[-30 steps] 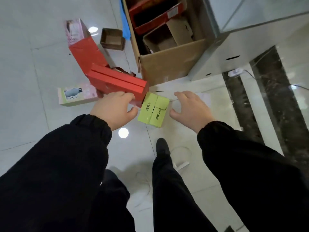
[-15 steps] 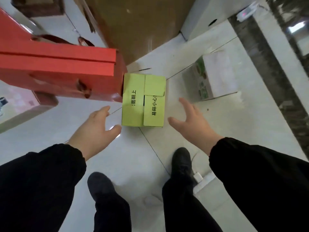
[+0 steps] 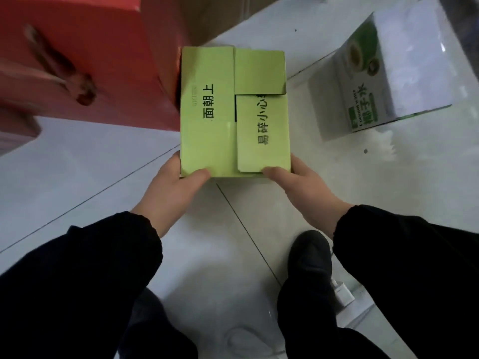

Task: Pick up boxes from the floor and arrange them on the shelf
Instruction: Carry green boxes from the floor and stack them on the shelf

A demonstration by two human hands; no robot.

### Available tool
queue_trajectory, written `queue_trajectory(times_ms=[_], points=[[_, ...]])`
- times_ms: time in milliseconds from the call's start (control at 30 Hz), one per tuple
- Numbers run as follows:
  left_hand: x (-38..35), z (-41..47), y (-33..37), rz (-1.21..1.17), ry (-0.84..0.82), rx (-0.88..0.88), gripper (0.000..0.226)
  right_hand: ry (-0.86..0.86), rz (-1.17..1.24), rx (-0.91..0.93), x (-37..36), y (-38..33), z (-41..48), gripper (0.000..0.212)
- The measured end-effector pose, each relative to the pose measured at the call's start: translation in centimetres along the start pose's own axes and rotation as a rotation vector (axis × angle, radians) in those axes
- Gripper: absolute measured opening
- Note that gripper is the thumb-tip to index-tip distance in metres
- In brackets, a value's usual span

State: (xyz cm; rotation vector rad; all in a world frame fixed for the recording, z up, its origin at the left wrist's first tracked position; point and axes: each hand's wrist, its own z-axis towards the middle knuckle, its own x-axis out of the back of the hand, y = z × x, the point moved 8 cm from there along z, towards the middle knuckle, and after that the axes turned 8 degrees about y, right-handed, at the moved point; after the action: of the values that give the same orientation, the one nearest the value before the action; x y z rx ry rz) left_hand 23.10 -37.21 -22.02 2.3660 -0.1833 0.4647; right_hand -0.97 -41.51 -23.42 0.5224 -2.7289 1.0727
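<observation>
Gripping the near corners of the green box (image 3: 233, 110) with left hand (image 3: 171, 195) and right hand (image 3: 308, 190), thumbs on the lid and fingers wrapped down its sides, down at the floor (image 3: 77, 177) against the red box (image 3: 103, 35); best lifted level, flaps held shut.

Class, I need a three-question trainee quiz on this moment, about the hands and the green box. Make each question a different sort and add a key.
1. True or false: the left hand and the right hand both grip the near edge of the green box.
2. Where is the white-and-green carton?
A. On the person's right, apart from the green box
B. Stacked on the green box
C. Under the left hand
3. Fill the gap: each thumb lies on the green box's ___ face.
Key: 1 true; 2 A; 3 top.
</observation>
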Motion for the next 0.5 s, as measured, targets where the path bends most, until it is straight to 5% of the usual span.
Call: queue_trajectory(times_ms=[133,267,367,500], points=[[2.7,-4.7,6.2,-0.061,0.01,-0.077,0.019,0.103,0.186,0.094,3.9,-7.4,-5.1,0.02],[7.5,-12.3,16.2,-0.136,0.083,-0.202,0.046,0.138,0.248,0.218,7.7,-17.6,-13.5,0.053],[12.8,-18.6,26.5,-0.081,0.157,-0.333,0.049,0.203,0.254,0.283,11.1,-25.3,-21.6,0.041],[16.5,-27.7,38.8,0.001,0.049,-0.503,0.052,0.319,0.316,0.365,17.6,-33.0,-33.5,0.038]])
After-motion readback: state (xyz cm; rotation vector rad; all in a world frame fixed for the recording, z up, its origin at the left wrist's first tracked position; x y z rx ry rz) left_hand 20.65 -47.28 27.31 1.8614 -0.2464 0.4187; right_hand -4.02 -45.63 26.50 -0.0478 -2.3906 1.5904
